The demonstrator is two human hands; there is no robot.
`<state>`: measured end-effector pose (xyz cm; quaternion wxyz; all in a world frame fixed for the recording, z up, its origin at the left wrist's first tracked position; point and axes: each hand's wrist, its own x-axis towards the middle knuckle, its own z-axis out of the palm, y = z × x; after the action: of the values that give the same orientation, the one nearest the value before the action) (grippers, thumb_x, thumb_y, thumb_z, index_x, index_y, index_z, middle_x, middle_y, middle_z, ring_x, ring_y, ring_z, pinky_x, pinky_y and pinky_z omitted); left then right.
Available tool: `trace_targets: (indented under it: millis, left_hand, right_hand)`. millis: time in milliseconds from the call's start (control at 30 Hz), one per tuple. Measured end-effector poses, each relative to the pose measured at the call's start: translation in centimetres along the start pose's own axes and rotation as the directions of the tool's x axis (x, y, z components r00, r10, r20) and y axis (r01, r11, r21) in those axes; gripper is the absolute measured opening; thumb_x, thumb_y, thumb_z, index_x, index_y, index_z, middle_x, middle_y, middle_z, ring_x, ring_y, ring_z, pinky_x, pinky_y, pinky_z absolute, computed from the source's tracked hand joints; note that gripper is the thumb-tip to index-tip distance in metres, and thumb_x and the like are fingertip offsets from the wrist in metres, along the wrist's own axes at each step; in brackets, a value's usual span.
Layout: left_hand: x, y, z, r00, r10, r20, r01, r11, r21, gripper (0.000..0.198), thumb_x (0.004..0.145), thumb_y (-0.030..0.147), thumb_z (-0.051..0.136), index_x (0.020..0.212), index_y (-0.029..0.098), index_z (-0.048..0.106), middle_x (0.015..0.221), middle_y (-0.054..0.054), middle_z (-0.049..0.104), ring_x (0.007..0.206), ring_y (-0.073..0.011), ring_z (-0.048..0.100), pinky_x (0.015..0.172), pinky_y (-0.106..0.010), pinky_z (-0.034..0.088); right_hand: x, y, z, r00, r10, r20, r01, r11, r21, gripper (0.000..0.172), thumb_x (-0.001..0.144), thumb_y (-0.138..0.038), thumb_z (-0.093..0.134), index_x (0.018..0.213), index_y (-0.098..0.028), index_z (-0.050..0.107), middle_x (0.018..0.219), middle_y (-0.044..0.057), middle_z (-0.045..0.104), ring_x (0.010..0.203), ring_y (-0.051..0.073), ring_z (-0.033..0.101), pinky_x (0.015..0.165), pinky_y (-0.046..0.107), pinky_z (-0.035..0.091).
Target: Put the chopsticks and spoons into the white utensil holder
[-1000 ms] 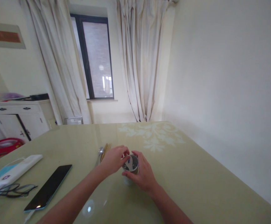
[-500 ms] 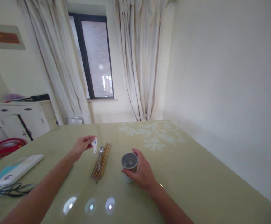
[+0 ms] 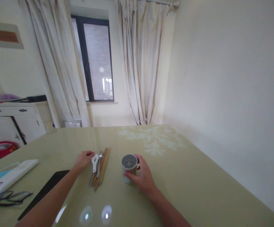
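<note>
My right hand (image 3: 142, 177) is wrapped around a small round holder (image 3: 129, 165) with a perforated bottom, which stands upright on the table (image 3: 189, 176). My left hand (image 3: 83, 159) rests low on the table, its fingers pinched on the end of a white ceramic spoon (image 3: 94, 160). The spoon lies beside a metal spoon (image 3: 99, 160) and a bundle of wooden chopsticks (image 3: 102, 167), just left of the holder.
A black phone (image 3: 44, 192), a pair of glasses (image 3: 8, 198), a white flat device (image 3: 11, 176) and a blue mask lie at the left. A white cabinet (image 3: 11, 121) and a red object stand behind. A wall runs along the table's right side.
My left hand took the white spoon out of the holder, carried it left and lowered it onto the table beside the metal spoon and chopsticks. My right hand stayed on the holder.
</note>
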<state>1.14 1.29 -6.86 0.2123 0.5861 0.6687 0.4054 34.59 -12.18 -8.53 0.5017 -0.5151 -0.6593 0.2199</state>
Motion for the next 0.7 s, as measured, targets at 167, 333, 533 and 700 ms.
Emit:
trace_targets:
  millis: [167,333,533,700]
  left_hand:
    - [-1.6,1.7,1.2,0.993,0.023,-0.115,-0.035,0.995,-0.098,0.027,0.079,0.042,0.061,0.082,0.019,0.074,0.088,-0.013,0.081,0.091,-0.0332,0.075,0.086,-0.044,0.057]
    - [-5.2,5.4,3.7,0.963,0.075,-0.260,-0.139,0.961,-0.237,0.044,0.096,0.051,0.044,0.111,0.020,0.071,0.117,-0.013,0.078,0.105,-0.0273,0.073,0.089,-0.039,0.058]
    - [-9.6,9.8,6.2,0.744,0.129,-0.656,-0.375,0.893,-0.249,0.032,0.104,0.039,0.044,0.113,0.019,0.067,0.113,-0.013,0.072,0.104,-0.0264,0.067,0.091,-0.042,0.054]
    - [-14.0,11.0,9.2,0.474,0.746,-0.467,-0.805,0.583,0.115,0.034,0.102,0.020,0.048,0.133,0.018,0.063,0.124,-0.014,0.073,0.121,-0.0262,0.066,0.106,-0.044,0.050]
  right_hand:
    - [1.2,0.0,1.4,0.999,-0.007,0.037,0.006,1.000,0.028,0.077,0.073,-0.035,0.092,0.140,-0.023,0.057,0.129,0.012,0.073,0.112,0.031,0.071,0.091,0.041,0.059]
    - [4.6,-0.9,5.7,0.993,-0.021,0.120,0.018,1.000,0.022,0.078,0.075,-0.037,0.091,0.143,-0.023,0.056,0.129,0.013,0.075,0.112,0.032,0.073,0.092,0.043,0.060]
    - [6.7,-0.6,9.0,0.993,0.010,0.114,-0.007,1.000,-0.025,0.101,0.073,-0.046,0.091,0.157,-0.017,0.042,0.143,0.021,0.067,0.132,0.040,0.065,0.111,0.054,0.052]
    - [3.6,1.9,4.7,0.989,-0.147,0.013,0.147,0.983,-0.108,0.072,0.088,-0.036,0.073,0.153,-0.015,0.049,0.148,0.022,0.063,0.135,0.035,0.063,0.114,0.052,0.050]
